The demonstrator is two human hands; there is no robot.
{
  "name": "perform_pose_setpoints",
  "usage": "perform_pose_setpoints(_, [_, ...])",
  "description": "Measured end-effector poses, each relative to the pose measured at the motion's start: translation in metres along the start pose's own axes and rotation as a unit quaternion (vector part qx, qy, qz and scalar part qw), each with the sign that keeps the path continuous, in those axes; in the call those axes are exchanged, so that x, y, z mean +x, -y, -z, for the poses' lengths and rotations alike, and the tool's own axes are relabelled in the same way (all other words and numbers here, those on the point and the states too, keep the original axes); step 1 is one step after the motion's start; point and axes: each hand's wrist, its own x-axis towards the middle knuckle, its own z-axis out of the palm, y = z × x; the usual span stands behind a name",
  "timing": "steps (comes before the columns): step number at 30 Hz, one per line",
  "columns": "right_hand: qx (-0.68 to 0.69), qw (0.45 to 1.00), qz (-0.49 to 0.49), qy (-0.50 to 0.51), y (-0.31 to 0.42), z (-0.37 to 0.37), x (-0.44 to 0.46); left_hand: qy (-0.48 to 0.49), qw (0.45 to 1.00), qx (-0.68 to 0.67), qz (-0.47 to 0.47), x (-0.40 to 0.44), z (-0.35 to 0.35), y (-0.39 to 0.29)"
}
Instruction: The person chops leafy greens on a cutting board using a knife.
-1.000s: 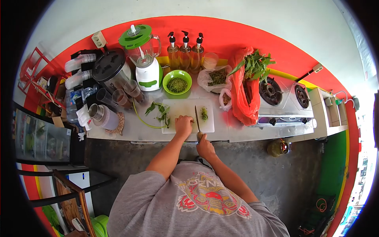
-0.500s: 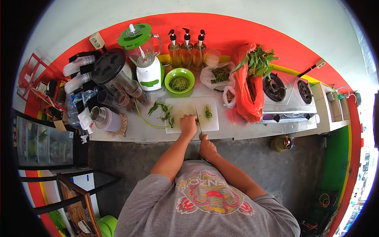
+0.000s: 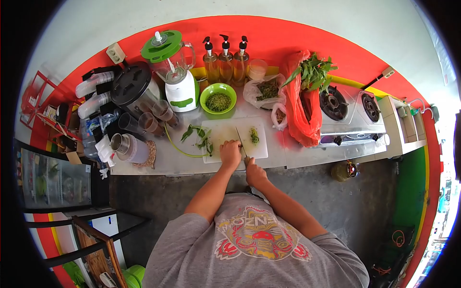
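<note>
My right hand (image 3: 256,173) is closed round the handle of a knife (image 3: 241,139), whose blade points away across a white cutting board (image 3: 218,126). Close to the left of the blade, my left hand (image 3: 230,152) rests on the board with its fingers curled; what they hold, if anything, is hidden. A small pile of chopped greens (image 3: 254,136) lies right of the blade. Uncut leafy stems (image 3: 205,140) lie over the board's left edge. Beyond the board stands a green bowl (image 3: 218,99) of chopped greens.
A blender (image 3: 175,77), pump bottles (image 3: 225,62) and plastic cups (image 3: 152,124) stand behind and left. Right of the board are a clear bag of greens (image 3: 265,91), a red bag (image 3: 307,120) with leaves and a two-burner stove (image 3: 355,113). A gas cylinder (image 3: 342,172) is on the floor.
The camera view has shifted a little. The knife's handle end has moved slightly right with my right hand, tilting the blade more. My left hand stays beside the blade.
</note>
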Motion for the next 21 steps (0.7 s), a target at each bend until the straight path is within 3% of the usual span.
perform_pose_setpoints(4, [-0.004,1.0,0.027,-0.013,0.004,0.017,-0.005,-0.014,1.0,-0.002,-0.008,-0.001,0.0,0.001])
perform_pose_setpoints(8, [0.021,1.0,-0.008,0.009,0.004,-0.002,-0.015,-0.033,0.999,-0.021,0.008,-0.001,-0.001,0.001])
perform_pose_setpoints(13, [0.025,1.0,-0.008,0.013,0.006,0.009,-0.002,0.039,0.994,-0.075,0.068,0.009,-0.006,0.009])
perform_pose_setpoints(21, [0.029,1.0,0.003,-0.003,0.004,-0.004,-0.015,0.03,0.993,-0.086,0.069,0.006,-0.001,0.004])
